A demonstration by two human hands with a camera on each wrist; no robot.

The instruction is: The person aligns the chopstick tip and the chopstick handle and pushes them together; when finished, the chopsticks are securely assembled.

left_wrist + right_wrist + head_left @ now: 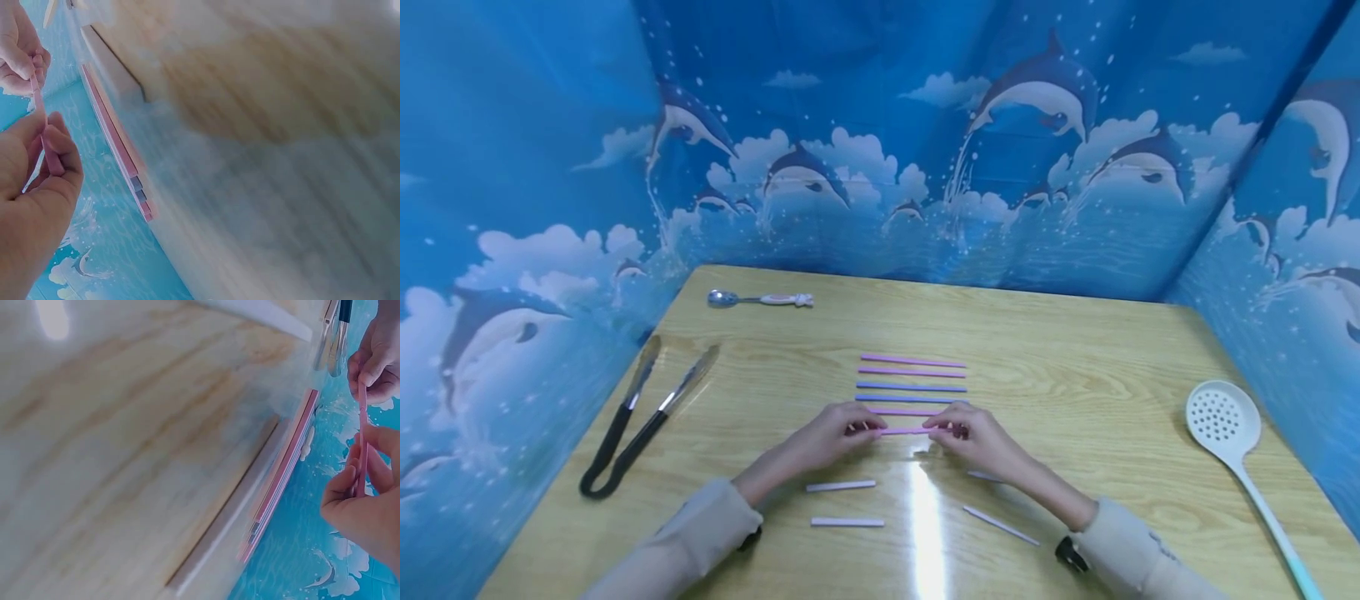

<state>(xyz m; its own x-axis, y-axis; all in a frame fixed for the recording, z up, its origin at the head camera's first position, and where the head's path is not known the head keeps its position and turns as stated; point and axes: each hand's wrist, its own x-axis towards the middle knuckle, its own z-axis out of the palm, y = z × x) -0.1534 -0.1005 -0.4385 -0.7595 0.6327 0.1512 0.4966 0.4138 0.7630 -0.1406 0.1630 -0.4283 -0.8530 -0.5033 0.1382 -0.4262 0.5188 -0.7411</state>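
Note:
A thin pink stick [904, 432] spans the gap between the two hands, pinched near both ends. My left hand [848, 427] holds its left end between thumb and fingers, and my right hand [976, 435] grips the other end the same way. In the right wrist view a small kink shows along the held pink stick [363, 403]. Just beyond the hands, several long sticks lie in parallel: a pink stick [913, 361] farthest off, blue sticks [912, 387] in the middle, another pink stick [901, 412] nearest, partly behind the fingers.
Shorter pale lilac sticks [847, 522] lie nearer on the table [1075, 358], left and right; one lilac stick [985, 477] is partly under the right forearm. Black-handled tongs [640, 433] lie left, a spoon [760, 299] at the back, a white skimmer [1225, 417] right. Dolphin-print curtains [865, 167] surround the table.

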